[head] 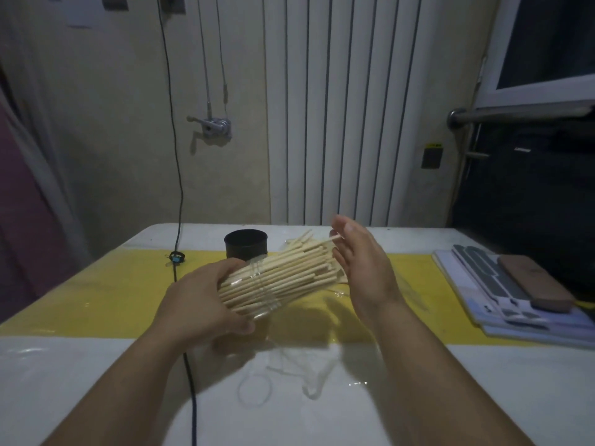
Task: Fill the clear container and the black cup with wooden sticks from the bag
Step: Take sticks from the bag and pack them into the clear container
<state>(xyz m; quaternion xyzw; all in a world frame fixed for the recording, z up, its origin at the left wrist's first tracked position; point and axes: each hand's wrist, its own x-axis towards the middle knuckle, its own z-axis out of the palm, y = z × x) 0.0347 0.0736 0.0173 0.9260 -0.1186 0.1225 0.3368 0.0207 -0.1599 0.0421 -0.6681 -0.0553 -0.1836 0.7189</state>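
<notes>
My left hand (199, 300) grips the base of the clear container (257, 304), which is tilted on its side above the table and packed with several wooden sticks (283, 272) pointing up to the right. My right hand (360, 262) is held flat against the sticks' free ends, its fingers straight. Behind the sticks the black cup (246, 244) stands upright on the yellow strip; I cannot see inside it. Below the hands a crumpled clear plastic bag (306, 365) lies on the table.
A black cable (190, 381) runs down the wall and across the table at the left of my left arm. At the right edge lies a stack of sheets (502, 294) with a brown case (534, 281) on top. A white ring (254, 391) lies near the bag.
</notes>
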